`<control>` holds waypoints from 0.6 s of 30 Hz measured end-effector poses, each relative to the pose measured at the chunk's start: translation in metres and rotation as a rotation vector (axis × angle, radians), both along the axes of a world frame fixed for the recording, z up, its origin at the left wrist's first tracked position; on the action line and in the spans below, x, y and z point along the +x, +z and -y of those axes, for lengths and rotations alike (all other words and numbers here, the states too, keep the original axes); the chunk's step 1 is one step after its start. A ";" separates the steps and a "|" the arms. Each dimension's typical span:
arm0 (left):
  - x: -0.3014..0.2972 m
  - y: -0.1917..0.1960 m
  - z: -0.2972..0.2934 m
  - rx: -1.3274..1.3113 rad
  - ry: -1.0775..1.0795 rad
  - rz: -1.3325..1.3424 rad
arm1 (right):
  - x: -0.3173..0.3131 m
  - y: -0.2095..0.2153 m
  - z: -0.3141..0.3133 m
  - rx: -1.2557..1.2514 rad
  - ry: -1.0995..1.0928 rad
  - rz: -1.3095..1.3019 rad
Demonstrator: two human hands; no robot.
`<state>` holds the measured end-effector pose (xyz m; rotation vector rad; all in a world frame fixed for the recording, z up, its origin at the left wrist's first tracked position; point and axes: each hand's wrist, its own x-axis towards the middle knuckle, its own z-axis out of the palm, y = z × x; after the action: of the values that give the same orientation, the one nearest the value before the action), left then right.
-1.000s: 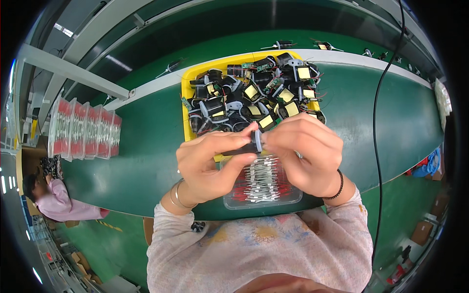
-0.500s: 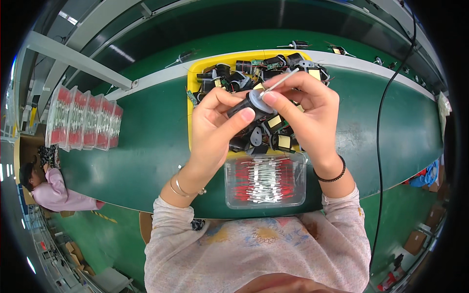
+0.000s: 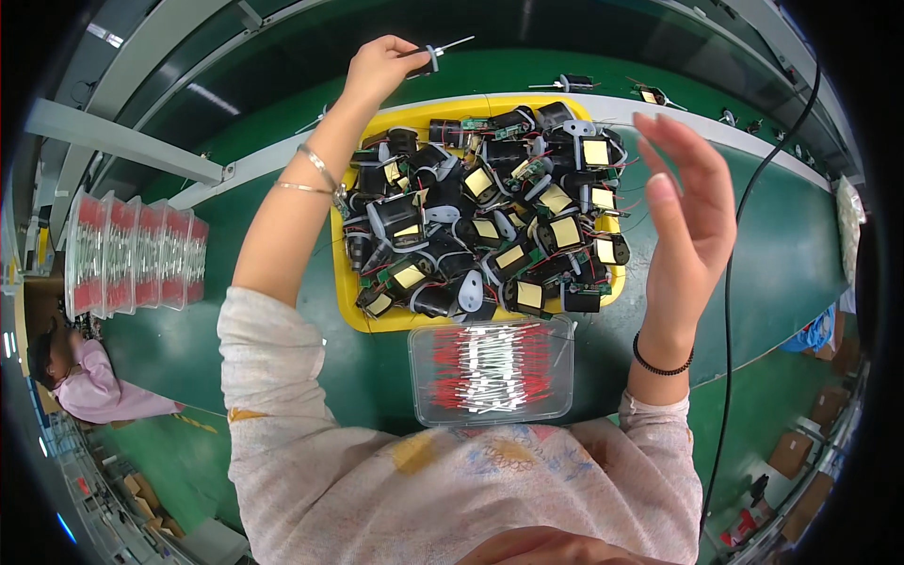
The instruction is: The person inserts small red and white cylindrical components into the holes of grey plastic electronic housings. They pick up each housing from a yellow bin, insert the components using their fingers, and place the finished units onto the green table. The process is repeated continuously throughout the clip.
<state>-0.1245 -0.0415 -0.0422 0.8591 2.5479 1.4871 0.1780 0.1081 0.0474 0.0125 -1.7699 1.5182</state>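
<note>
Far out over the green strip beyond the tray, my left hand (image 3: 381, 70) is closed on a black cylindrical part (image 3: 427, 62). The part has a grey collar and a thin white rod pointing up and right. My right hand (image 3: 690, 212) hangs to the right of the tray, fingers apart, slightly blurred, with nothing in it. A yellow tray (image 3: 350, 306) between my arms is heaped with similar black parts (image 3: 397, 218), bearing grey caps, cream pads and small green circuit boards. Nearer me, a clear plastic box (image 3: 420, 414) holds many thin red-and-white pieces (image 3: 494, 367).
Clear boxes (image 3: 141, 250) of similar red-and-white pieces stand in a row at left. Several parts, one a black cylinder (image 3: 574, 83), lie along the far green strip. A black cable (image 3: 737, 235) hangs at right. Another person (image 3: 99, 384) sits at far left.
My left hand has carried the black cylindrical part away from me, past the tray. My right hand has let go of its rod, opened and moved right.
</note>
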 end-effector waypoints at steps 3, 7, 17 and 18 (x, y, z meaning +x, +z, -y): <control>0.011 -0.014 -0.013 -0.184 0.049 -0.458 | 0.006 -0.010 -0.004 0.008 0.019 0.049; 0.095 0.040 -0.012 -0.358 -0.324 -0.597 | 0.028 -0.009 0.003 0.120 0.015 0.206; 0.149 0.029 -0.020 -0.483 -0.527 -0.469 | 0.076 -0.062 0.080 1.142 0.666 0.619; 0.150 0.034 -0.017 -0.426 -0.495 -0.447 | 0.076 -0.068 0.082 1.119 0.675 0.646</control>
<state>0.0259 -0.0244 -0.0084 1.7181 2.4886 0.6347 0.2542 0.0264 -0.0207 0.8186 -3.1588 0.7136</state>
